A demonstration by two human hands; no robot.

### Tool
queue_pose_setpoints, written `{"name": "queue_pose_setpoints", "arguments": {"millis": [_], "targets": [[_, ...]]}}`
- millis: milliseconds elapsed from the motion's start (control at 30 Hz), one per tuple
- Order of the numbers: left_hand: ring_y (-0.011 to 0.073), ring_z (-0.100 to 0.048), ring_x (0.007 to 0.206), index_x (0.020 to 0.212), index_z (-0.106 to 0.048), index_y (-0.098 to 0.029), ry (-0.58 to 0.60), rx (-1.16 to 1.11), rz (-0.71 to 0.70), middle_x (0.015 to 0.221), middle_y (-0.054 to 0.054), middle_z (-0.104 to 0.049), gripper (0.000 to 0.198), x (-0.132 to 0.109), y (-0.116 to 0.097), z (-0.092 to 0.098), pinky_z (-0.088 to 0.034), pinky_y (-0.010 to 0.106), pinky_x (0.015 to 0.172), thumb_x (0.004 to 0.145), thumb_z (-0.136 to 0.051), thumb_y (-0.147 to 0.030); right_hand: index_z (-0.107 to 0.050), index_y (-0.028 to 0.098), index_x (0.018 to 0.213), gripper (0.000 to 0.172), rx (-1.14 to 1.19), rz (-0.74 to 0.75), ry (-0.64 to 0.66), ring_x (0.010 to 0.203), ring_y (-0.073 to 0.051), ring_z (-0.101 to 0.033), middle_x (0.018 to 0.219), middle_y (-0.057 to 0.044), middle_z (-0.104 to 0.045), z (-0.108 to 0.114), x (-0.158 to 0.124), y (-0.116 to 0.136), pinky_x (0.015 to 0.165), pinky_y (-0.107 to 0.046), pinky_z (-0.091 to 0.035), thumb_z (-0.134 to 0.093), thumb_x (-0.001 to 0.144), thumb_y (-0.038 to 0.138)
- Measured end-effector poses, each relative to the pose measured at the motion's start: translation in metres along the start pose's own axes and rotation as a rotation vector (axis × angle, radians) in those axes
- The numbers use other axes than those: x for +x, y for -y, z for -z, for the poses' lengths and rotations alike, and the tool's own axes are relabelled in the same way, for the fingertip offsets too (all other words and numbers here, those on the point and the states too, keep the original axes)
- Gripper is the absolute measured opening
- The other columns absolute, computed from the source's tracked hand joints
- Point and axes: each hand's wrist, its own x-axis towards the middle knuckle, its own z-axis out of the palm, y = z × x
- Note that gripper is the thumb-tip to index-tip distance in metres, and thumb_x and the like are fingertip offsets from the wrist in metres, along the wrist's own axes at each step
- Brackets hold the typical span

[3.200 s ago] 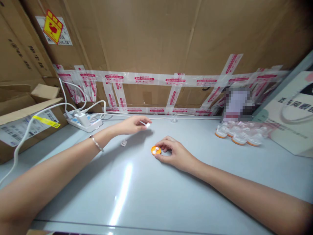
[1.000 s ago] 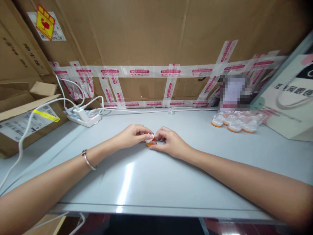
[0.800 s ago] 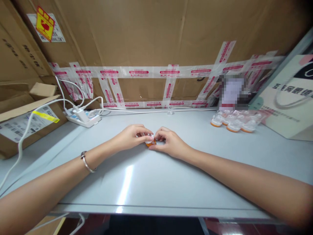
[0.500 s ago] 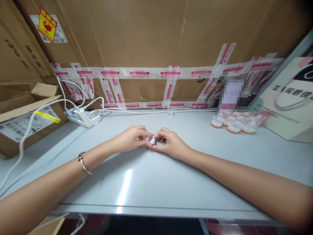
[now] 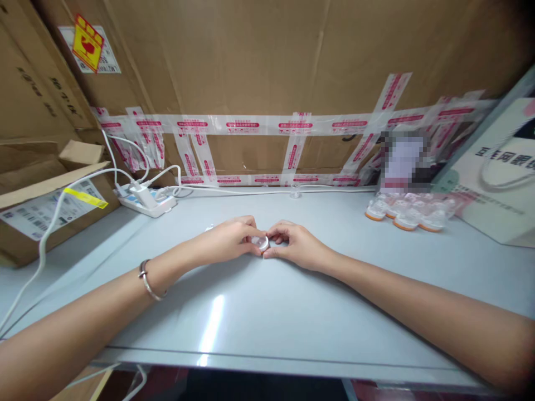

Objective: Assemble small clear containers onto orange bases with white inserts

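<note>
A small round white container (image 5: 262, 243) with a clear top and an orange lower edge is between my two hands, low over the grey table (image 5: 267, 312). My left hand (image 5: 238, 239) grips its left side between thumb and fingers. On the other side, the thumb and curled fingers of my right hand (image 5: 292, 243) pinch its right edge. Part of the container is hidden by my left fingers. Behind my left hand a small clear piece (image 5: 209, 228) partly shows.
Several clear, orange-based containers (image 5: 405, 218) stand at the right beside a printed bag (image 5: 497, 184). A power strip (image 5: 152, 206) with white cables and an open carton (image 5: 54, 217) are at the left. A small clear item (image 5: 295, 192) stands near the large back box (image 5: 251, 61).
The view has shifted slightly, so everything sits a little further right. The container has turned or tilted a little between my fingers, with both hands still on it.
</note>
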Motion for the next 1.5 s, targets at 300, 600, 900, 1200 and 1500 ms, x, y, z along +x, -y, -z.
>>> {"name": "queue_pose_setpoints", "arguments": {"millis": [300, 600, 900, 1200, 1500], "targets": [[0.016, -0.058, 0.08, 0.101, -0.062, -0.021, -0.046, 0.105, -0.022, 0.092, 0.004, -0.059, 0.02, 0.004, -0.005, -0.005, -0.042, 0.025, 0.071, 0.085, -0.05, -0.023, -0.067, 0.016, 0.08, 0.021, 0.075, -0.052, -0.07, 0.072, -0.013, -0.054, 0.084, -0.002, -0.057, -0.004, 0.001, -0.004, 0.072, -0.027, -0.046, -0.072, 0.061, 0.022], [0.0118, -0.061, 0.075, 0.099, -0.063, -0.017, -0.28, -0.25, -0.043, 0.089, 0.004, -0.064, 0.022, 0.002, 0.014, -0.017, -0.05, 0.022, 0.07, 0.079, -0.057, -0.024, -0.068, 0.018, 0.089, 0.026, 0.684, -0.279, 0.033, 0.089, -0.016, -0.061, 0.088, -0.002, -0.07, 0.002, -0.005, 0.014, 0.094, -0.034, -0.04, -0.066, 0.063, 0.015], [0.0148, -0.062, 0.091, 0.111, -0.058, -0.015, -0.466, -0.453, -0.141, 0.105, 0.008, -0.062, 0.034, 0.0, 0.013, -0.022, -0.053, 0.03, 0.087, 0.078, -0.061, -0.022, -0.058, 0.016, 0.108, 0.04, 1.152, -0.494, -0.142, 0.085, -0.014, -0.067, 0.089, -0.005, -0.071, 0.003, -0.013, 0.026, 0.087, -0.028, -0.05, -0.07, 0.069, 0.015], [0.0151, -0.06, 0.092, 0.112, -0.057, -0.014, -0.613, -0.278, -0.199, 0.101, 0.009, -0.062, 0.033, -0.003, 0.003, -0.021, -0.055, 0.029, 0.083, 0.079, -0.06, -0.018, -0.069, 0.015, 0.086, 0.016, 1.271, -0.418, -0.158, 0.081, -0.013, -0.067, 0.082, -0.002, -0.072, -0.007, -0.014, 0.029, 0.085, -0.029, -0.052, -0.07, 0.071, 0.019], [0.017, -0.059, 0.1, 0.111, -0.055, -0.014, -0.635, -0.01, -0.318, 0.106, 0.011, -0.063, 0.031, -0.001, 0.007, -0.022, -0.05, 0.032, 0.088, 0.081, -0.058, -0.016, -0.071, 0.014, 0.076, 0.008, 1.271, -0.375, -0.188, 0.084, -0.012, -0.064, 0.081, -0.002, -0.071, -0.012, -0.011, 0.025, 0.093, -0.028, -0.047, -0.07, 0.069, 0.019]]}}
